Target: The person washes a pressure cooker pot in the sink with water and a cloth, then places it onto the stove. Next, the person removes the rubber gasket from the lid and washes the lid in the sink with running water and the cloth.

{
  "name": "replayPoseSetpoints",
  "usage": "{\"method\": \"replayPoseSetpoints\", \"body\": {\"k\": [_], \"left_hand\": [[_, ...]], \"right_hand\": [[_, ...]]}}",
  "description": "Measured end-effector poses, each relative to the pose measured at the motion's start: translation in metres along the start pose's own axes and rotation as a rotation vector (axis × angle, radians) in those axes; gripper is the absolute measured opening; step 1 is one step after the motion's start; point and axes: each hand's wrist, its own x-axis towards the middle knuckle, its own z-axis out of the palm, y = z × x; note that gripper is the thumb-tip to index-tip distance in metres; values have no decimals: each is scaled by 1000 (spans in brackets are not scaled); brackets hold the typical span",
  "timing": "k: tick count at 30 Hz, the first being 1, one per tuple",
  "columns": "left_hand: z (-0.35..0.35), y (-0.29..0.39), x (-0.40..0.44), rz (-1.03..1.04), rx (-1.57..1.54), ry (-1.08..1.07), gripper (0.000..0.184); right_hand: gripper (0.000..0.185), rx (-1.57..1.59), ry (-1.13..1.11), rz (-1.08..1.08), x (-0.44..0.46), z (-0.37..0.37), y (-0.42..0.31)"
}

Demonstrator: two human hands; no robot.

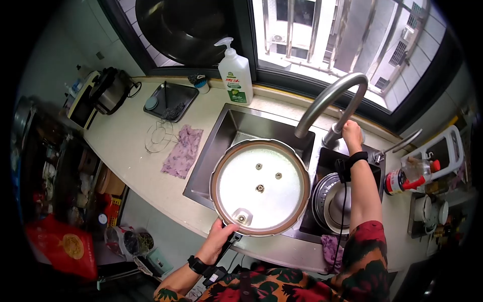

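A round metal pressure cooker lid (282, 211), its inner side up with a brown ring around the rim, lies over the left basin of the sink (206, 151). My left hand (220, 238) grips the lid at its lower left edge, by the black handle, thumb on top. At the base of the curved metal faucet (336, 93), my right hand (352, 133) has its fingers closed round the faucet's lower part; what exactly they hold is partly hidden. The faucet's spout hangs above the lid's upper right edge. No water stream can be made out.
Metal bowls (334, 204) stand in the right basin. A purple cloth (183, 151), a wire rack (160, 136) and a black tray (173, 98) are on the left counter. A white pump bottle (235, 75) stands behind the sink; sauce bottles (402, 180) are at the right.
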Motion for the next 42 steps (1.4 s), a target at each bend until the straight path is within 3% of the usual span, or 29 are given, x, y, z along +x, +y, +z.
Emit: {"method": "replayPoseSetpoints", "body": {"k": [2,5,6,8,13,16,18,20,22,26,30,32,34,35,38,40,42], "left_hand": [[0,3,4,-26,-9,15,41],[-4,2,12,-29,12,12,40],[-6,0,17,-33,16,16,40],[-11,-5,23,-23,29,-7,40],[-9,-3,29,-48,62,-40,37],[-10,1,29,-69,56,-36,39],[-16,2,34,-82,98,-62,39],[-23,-4,38,-48,27,-92,38],[-28,-12,45,-31,41,-112,36],[-32,-22,53,-70,47,-150,34],[-32,-25,50,19,-2,-199,34],[-33,-29,52,33,26,-200,34],[-34,-30,52,23,41,-188,33],[-35,-34,57,40,61,-189,33],[-33,-31,54,61,86,-200,33],[-34,-31,51,66,90,-209,34],[-35,-36,55,88,146,-198,34]], "right_hand": [[34,0,34,-4,4,12,2],[37,-23,427,-53,5,13,-6],[37,-20,422,-49,6,10,-8],[36,-36,133,-7,7,0,-10],[36,-117,124,215,21,18,19],[34,106,-16,176,1,1,22],[32,93,69,2,-37,-23,18],[29,291,-57,-89,-102,-74,1],[24,222,-243,-170,-171,-111,7],[19,-316,-498,-101,-305,-134,42],[36,-548,-207,-78,-383,-81,83],[31,-485,-95,-96,-391,-48,111],[23,116,-131,142,-379,-48,87],[21,260,-123,213,-371,-49,76],[24,548,-91,66,-332,-65,-4],[25,603,-56,-95,-304,-57,-49],[29,592,-113,-101,-275,-30,-74]]}}
